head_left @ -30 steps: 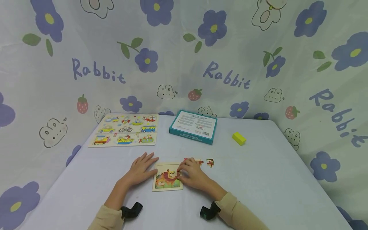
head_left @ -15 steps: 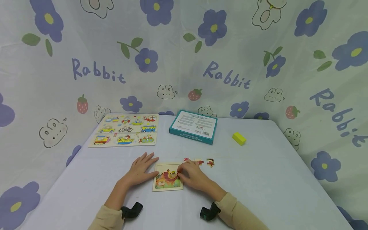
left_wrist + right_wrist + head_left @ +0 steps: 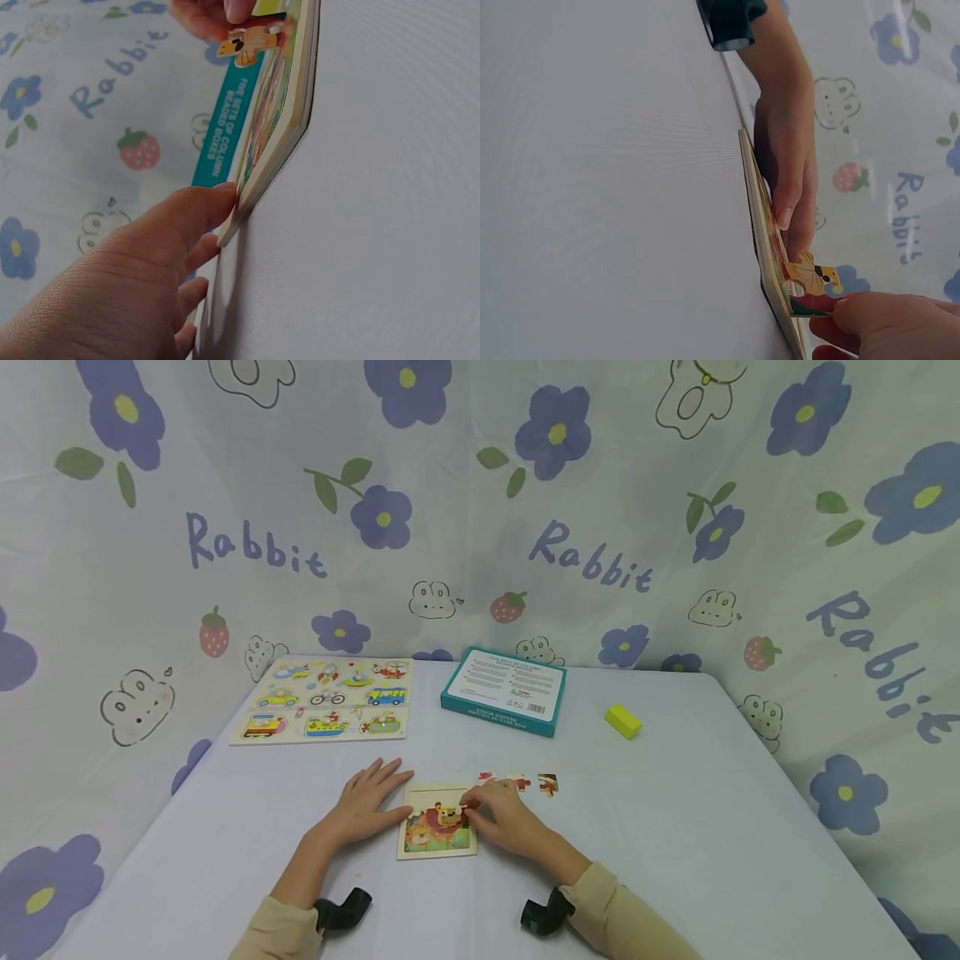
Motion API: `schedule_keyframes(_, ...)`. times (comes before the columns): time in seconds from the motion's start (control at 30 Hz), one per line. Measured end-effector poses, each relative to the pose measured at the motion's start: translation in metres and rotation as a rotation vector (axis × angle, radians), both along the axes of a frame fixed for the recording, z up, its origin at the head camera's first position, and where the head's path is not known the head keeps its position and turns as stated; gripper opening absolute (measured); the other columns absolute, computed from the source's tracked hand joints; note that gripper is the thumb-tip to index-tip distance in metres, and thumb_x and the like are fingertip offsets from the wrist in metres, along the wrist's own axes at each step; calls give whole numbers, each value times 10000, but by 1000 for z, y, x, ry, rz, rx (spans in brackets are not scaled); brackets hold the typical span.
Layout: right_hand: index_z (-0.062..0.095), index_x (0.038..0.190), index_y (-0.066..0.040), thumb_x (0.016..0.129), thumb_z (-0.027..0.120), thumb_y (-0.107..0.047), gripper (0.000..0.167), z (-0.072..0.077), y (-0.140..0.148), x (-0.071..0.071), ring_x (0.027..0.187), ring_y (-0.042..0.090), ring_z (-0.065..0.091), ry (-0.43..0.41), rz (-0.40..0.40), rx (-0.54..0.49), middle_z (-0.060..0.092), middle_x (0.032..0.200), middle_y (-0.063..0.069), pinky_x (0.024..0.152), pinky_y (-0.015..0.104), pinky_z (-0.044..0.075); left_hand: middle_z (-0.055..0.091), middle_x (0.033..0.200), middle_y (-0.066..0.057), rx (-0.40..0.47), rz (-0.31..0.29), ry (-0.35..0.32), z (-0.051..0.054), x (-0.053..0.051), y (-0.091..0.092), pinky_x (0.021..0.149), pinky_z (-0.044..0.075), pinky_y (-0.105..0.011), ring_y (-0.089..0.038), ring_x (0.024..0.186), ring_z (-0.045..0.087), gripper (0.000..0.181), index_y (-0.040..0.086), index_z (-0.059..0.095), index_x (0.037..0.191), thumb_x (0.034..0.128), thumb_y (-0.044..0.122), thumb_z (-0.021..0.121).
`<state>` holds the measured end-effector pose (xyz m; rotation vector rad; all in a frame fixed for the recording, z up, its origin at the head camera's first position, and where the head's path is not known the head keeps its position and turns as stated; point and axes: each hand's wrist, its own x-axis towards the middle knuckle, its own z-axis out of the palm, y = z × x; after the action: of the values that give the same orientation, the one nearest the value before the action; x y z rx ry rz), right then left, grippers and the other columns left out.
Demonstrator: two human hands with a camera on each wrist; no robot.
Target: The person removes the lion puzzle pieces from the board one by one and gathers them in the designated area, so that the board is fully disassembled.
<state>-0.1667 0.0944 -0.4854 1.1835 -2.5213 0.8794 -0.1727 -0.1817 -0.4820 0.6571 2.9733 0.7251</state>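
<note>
A small wooden jigsaw tray (image 3: pixel 437 856) with a lion picture lies on the table, its upper part bare wood. My left hand (image 3: pixel 365 807) lies on the cloth at its left, fingers spread, the thumb touching the tray's edge. At the right side, my right hand (image 3: pixel 508 818) pinches a jigsaw piece (image 3: pixel 814 289) between thumb and fingers. In both wrist views that piece, showing part of the lion's face, stands tilted up above the tray. Whether its lower edge touches the other pieces, I cannot tell.
Behind the right hand lie loose jigsaw pieces (image 3: pixel 548 784), partly covered by it. Farther back are a vehicle puzzle board (image 3: pixel 322 700), a teal-and-white box (image 3: pixel 504 691) and a yellow block (image 3: pixel 623 721). A printed curtain (image 3: pixel 465 510) hangs behind the table.
My right fingers have drawn closer together on the piece, uncovering more of the loose pieces behind. The left hand has stayed nearly still at the tray's edge.
</note>
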Motion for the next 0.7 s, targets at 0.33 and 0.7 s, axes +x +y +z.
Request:
schedule_keyframes(0.33, 634, 995, -146, 871, 620, -135, 125, 5, 0, -2, 899, 5, 546, -54, -16, -48, 627, 919, -110, 819, 321, 352, 299, 1467, -98, 2, -3, 2, -2, 0, -1, 1029, 116, -592, -363, 1360, 141, 639, 174, 460, 1359, 835, 524, 564)
schedule_keyframes(0.7, 652, 967, -154, 867, 626, -126, 107, 11, 2, -3, 864, 15, 543, -68, -15, -86, 628, 896, -110, 788, 295, 379, 300, 1465, -111, 11, -11, 6, 1, 1, -1, 1027, 114, -595, -374, 1356, 145, 632, 161, 459, 1360, 840, 502, 572)
